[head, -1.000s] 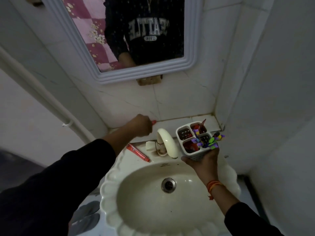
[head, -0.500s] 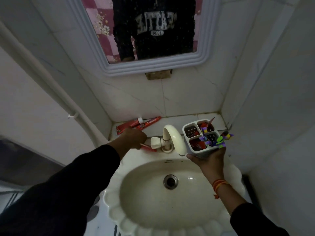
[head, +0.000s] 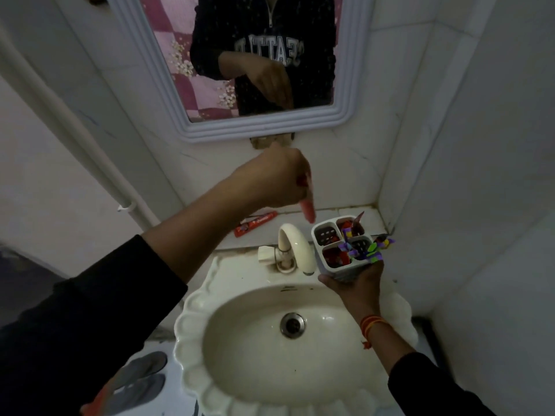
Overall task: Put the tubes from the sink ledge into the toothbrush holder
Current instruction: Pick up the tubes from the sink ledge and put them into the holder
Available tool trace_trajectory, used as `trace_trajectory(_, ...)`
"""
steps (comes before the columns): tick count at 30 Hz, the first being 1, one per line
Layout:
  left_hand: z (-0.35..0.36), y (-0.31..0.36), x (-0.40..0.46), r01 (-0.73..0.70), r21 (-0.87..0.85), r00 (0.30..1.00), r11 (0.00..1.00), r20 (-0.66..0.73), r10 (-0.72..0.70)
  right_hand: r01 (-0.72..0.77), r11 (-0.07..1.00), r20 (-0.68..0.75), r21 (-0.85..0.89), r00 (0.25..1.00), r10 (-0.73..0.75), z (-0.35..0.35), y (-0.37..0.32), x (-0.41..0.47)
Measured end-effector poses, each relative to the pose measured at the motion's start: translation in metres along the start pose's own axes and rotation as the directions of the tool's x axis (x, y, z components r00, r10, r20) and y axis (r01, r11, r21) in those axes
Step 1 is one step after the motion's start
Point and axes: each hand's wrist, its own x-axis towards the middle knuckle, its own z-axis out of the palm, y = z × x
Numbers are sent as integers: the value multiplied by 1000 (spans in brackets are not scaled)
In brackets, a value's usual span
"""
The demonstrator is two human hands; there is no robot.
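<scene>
Head view: everything below is read from the one worn camera, looking down over a scalloped sink (head: 192, 349) in a tiled corner.

Ledge, far left: a red tube (head: 255, 225) lies flat on the sink ledge (head: 327, 216) behind the tap (head: 295, 246), pointing left to right, apart from both hands. It is yet to be collected.

Left hand (head: 270, 178): raised above the ledge, fingers curled closed around a second red tube (head: 397, 209), which hangs down out of the fist with its lower end blurred. That end is in the air, left of and just beyond the holder, not yet in any compartment.

Tap: its spout arches between the left hand and the holder, so the tube's path should pass above it, not round it.

Toothbrush holder (head: 342, 267): a pale four-cell holder held up over the right rim of the sink. The far-right and near-left cells show red contents, the near-right cell has purple and green brushes (head: 368, 249) spilling to the right, and the far-left cell looks clear.

Right hand (head: 356, 285): wrapped round the holder from below, fingers closed on its body, a red thread at the wrist.

Doing this step well, as I judge it: keep the holder level and still, bring the tube upright over the far-left cell, lower the tip inside before loosening the fingers, and steer clear of the brush heads so nothing tips out.
</scene>
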Motion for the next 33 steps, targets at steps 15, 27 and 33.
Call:
trace_trajectory(15, 72, 16, 24, 68, -120, 951, 990, 307, -28, -40, 999, 14, 9, 999, 40, -3, -3, -2)
trace_trajectory(27, 151, -110, 49, 284, 176, 875, 943, 355, -330, -35, 999, -24, -20, 999, 35, -1, -5, -4)
trace_trajectory(33, 192, -128, 65, 240, 225, 900, 944, 314, -304, -50, 999, 6, 19, 999, 50, -1, 0, -2)
